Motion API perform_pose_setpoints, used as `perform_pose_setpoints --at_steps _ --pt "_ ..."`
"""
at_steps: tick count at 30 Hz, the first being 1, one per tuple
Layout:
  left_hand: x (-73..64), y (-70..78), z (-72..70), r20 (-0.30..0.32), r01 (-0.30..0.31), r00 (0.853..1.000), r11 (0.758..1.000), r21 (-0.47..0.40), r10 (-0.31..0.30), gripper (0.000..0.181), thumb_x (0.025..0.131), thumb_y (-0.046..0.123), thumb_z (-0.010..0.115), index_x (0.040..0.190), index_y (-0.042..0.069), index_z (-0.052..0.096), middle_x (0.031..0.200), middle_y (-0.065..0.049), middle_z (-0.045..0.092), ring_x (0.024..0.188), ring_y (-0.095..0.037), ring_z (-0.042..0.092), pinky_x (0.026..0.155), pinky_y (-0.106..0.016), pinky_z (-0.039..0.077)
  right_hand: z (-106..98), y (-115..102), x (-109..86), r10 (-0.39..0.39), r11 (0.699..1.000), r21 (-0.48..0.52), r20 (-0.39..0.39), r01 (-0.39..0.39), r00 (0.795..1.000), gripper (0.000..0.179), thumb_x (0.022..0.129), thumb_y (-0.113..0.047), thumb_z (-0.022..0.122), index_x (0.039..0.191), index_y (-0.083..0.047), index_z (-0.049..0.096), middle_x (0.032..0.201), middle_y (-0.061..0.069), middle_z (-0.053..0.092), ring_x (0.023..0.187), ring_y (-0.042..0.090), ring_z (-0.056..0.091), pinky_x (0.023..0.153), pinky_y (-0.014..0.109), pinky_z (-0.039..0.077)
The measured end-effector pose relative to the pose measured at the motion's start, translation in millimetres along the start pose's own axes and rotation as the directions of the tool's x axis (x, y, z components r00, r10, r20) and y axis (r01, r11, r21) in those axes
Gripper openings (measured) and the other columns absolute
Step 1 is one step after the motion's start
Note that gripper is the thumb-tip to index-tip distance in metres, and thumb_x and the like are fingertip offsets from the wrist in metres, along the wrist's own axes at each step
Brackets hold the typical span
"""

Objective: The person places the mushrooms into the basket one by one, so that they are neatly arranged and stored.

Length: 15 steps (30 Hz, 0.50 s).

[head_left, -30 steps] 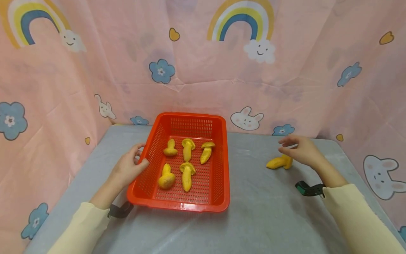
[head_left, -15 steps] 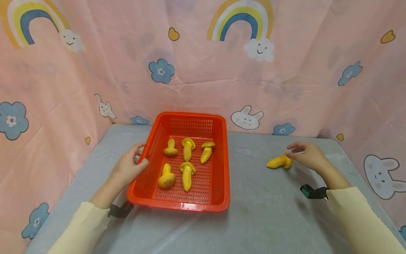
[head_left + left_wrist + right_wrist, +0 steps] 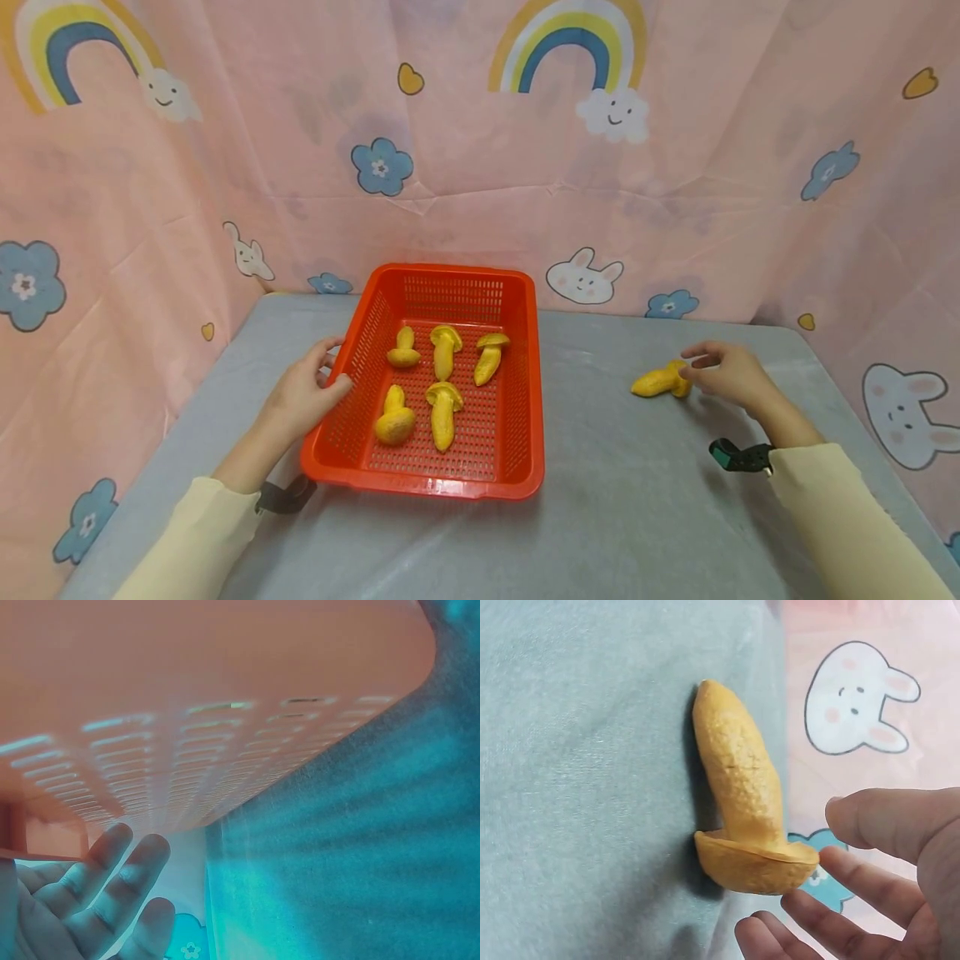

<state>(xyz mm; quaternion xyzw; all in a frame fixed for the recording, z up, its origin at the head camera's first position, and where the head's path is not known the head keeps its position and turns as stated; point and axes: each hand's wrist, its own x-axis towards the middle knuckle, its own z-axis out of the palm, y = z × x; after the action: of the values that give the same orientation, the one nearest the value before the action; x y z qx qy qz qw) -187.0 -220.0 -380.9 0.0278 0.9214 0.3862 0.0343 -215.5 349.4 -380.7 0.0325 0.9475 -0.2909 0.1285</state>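
In the head view my left hand (image 3: 306, 392) is at the left side of a red plastic basket (image 3: 536, 400). Its thumb lies over the rim and its fingers reach beneath it; the left wrist view has the fingers (image 3: 124, 889) beside the slotted outer wall. Far to the right, my right hand (image 3: 727, 375) hovers by the cap of a yellow toy mushroom (image 3: 656, 382) lying on the table. Seen from the right wrist, thumb and fingers are spread around the mushroom's cap (image 3: 757, 870), the thumb clearly apart from it; whether a fingertip touches is unclear.
Several similar yellow mushrooms (image 3: 443, 421) lie spread over the basket's floor. A grey cloth covers the table (image 3: 600, 508). Pink curtains (image 3: 480, 225) with rainbows and rabbits stand at the back and sides.
My right hand has shifted right and slightly down, from above the mushroom to beside its cap. My left hand and the basket stay in place.
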Motion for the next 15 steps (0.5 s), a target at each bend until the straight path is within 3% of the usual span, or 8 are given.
perform_pose_setpoints --at_steps 8,15 --pt "-0.1 0.7 -0.3 0.002 0.015 1.0 1.0 -0.001 -0.015 0.059 0.09 0.02 0.056 0.145 0.012 0.036 0.111 -0.015 0.057 0.078 -0.021 0.06 0.064 -0.032 0.058 7 8 5.4 0.006 0.998 0.068 0.013 -0.007 1.0 0.055 0.093 -0.028 0.06 0.135 0.005 0.046 0.13 0.039 0.046 0.087 0.025 0.066 0.077 0.039 0.057" --pt "0.0 1.1 -0.4 0.0 0.012 1.0 1.0 0.002 -0.012 0.059 0.09 0.021 0.056 0.145 0.011 0.036 0.112 -0.015 0.057 0.078 -0.021 0.06 0.064 -0.032 0.058 11 9 8.3 0.033 0.996 0.077 0.0 -0.033 0.999 0.055 0.093 -0.025 0.061 0.136 0.005 0.045 0.13 0.039 0.046 0.087 0.025 0.065 0.074 0.034 0.058"
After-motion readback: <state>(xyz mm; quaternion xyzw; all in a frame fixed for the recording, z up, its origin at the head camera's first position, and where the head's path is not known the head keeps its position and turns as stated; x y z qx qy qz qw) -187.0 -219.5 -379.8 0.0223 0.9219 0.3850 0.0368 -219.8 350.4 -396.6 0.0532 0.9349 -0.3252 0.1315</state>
